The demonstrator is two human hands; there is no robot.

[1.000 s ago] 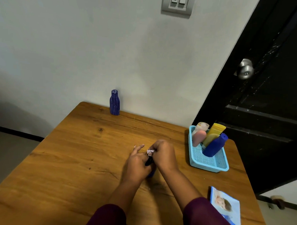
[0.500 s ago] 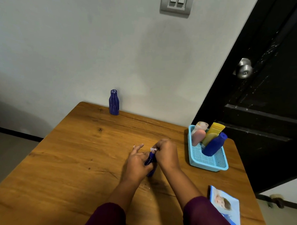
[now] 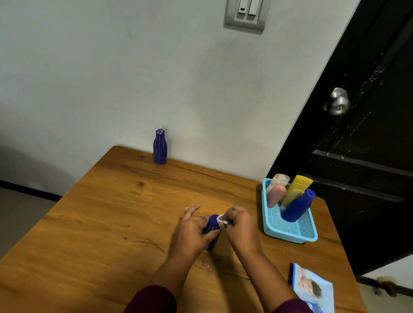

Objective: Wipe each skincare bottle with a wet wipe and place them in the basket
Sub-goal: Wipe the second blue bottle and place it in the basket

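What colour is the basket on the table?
Light blue: the mesh basket shows best in the head view.

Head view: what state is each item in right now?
Held blue bottle: gripped by left hand, cap end up.
Wet wipe: pinched by right hand at that bottle's top.
Far blue bottle: upright, untouched.
Basket: holds four leaning bottles.
Wipes pack: flat on table.
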